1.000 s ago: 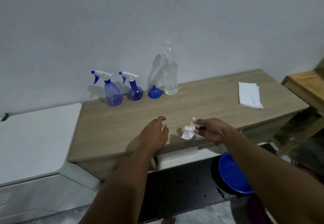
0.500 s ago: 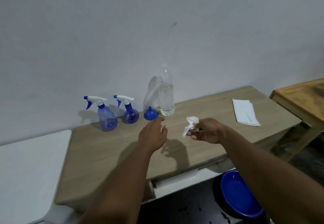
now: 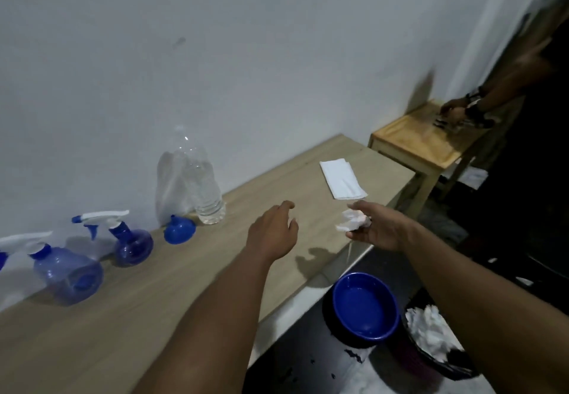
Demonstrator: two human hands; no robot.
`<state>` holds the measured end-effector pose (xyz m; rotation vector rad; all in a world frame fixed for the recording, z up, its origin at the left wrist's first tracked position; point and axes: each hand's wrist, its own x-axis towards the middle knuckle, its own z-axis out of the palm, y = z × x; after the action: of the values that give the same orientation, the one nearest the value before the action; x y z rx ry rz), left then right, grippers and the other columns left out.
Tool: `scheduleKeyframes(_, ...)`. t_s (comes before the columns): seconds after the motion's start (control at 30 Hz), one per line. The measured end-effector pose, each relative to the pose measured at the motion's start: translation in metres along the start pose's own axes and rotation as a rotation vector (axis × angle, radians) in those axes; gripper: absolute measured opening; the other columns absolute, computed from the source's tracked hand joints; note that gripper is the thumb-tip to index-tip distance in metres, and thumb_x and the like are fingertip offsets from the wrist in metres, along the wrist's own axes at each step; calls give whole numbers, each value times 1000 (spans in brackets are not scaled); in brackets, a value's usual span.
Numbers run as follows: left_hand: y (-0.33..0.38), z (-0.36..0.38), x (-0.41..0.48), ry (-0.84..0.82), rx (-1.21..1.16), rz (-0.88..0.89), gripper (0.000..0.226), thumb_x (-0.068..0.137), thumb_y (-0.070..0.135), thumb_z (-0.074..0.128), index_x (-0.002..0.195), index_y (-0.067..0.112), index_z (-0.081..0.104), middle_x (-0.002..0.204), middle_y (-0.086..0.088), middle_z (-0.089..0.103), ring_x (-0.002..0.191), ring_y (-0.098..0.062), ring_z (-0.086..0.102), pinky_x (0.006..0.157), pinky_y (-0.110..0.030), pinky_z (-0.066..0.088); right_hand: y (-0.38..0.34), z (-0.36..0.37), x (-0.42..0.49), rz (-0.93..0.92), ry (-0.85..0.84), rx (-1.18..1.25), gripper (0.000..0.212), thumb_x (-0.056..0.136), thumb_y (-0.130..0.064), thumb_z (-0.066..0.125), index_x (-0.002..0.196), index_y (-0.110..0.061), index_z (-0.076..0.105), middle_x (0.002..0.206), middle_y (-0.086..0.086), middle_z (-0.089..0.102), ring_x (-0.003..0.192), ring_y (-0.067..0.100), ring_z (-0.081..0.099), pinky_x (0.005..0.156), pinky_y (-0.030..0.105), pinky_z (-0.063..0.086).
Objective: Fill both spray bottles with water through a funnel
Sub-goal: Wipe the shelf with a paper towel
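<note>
Two blue spray bottles with white triggers stand by the wall on the wooden table (image 3: 147, 310): a larger one (image 3: 66, 273) at far left and a round one (image 3: 131, 241) beside it. A blue funnel (image 3: 179, 229) lies mouth down next to a clear water bottle (image 3: 200, 184). My left hand (image 3: 274, 230) hovers over the table, fingers relaxed, holding nothing. My right hand (image 3: 374, 227) pinches a crumpled white tissue (image 3: 351, 221) past the table's front edge.
A folded white cloth (image 3: 341, 179) lies on the table's right end. Below the edge sit a blue bowl (image 3: 365, 307) on a black bin and a dark basket (image 3: 431, 341) with white tissues. Another person's hands (image 3: 455, 113) are at a wooden stool (image 3: 421, 141) at right.
The view swung right and down, so the bottles now sit at far left. My right hand carried the tissue right, off the table's edge above the bins. My left hand stays hovering.
</note>
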<state>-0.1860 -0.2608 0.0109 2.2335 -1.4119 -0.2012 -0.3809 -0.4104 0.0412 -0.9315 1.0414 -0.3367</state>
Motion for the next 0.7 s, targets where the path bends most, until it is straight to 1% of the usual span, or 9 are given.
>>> scheduleKeyframes(0.07,27,21,11,-58,-11,66,40,97,40,45,135,30,45,120,0,62,110,-25,59,89,-39,50,-1,-34,0,-10,43,-98,34,92,0,64,125,6,57,125,24,56,108,37,65,69,35,60)
scheduleKeyframes(0.13,52,42,19,-112,-21,118,41,98,40,44,137,29,44,122,-1,62,111,-24,59,89,-39,50,1,-69,1,-14,144,-170,28,94,5,58,121,8,59,115,26,64,94,31,69,63,32,58)
scheduleKeyframes(0.23,88,73,30,-170,-27,187,41,98,40,45,138,28,44,123,-2,62,110,-23,59,88,-38,50,7,-120,2,-27,223,-219,18,98,8,48,112,9,60,94,26,68,75,27,69,62,33,57)
scheduleKeyframes(0.37,130,117,42,-272,-52,219,41,97,40,46,135,27,45,119,-3,64,103,-23,61,83,-40,52,24,-184,8,19,294,-312,5,98,3,52,99,4,57,87,24,72,71,28,72,52,31,56)
scheduleKeyframes(0.5,167,170,50,-386,-45,183,42,94,39,49,134,28,47,122,-5,64,108,-25,61,87,-42,52,43,-249,17,42,352,-379,25,86,-3,74,70,0,56,68,19,60,68,29,61,59,35,50)
scheduleKeyframes(0.57,186,195,54,-465,-26,171,43,96,39,49,137,27,47,121,-6,64,109,-26,60,88,-40,51,51,-279,22,89,385,-371,29,85,2,75,61,2,58,63,18,61,64,30,61,64,38,51)
scheduleKeyframes(0.6,195,207,57,-503,-28,155,43,97,39,49,137,26,47,118,-6,64,107,-26,61,86,-38,50,56,-296,27,125,417,-353,25,86,6,71,63,6,60,65,20,62,62,30,61,65,39,53)
scheduleKeyframes(0.67,212,236,61,-578,-72,95,42,98,36,50,137,22,48,112,-8,66,102,-25,61,85,-36,50,66,-323,35,190,469,-386,13,86,11,63,80,23,61,76,32,64,64,32,63,66,44,55)
scheduleKeyframes(0.7,221,249,61,-629,-109,46,42,98,36,51,137,20,49,113,-9,66,103,-26,62,88,-38,51,74,-338,40,216,478,-438,19,86,9,63,91,27,61,80,36,65,65,33,64,64,46,56)
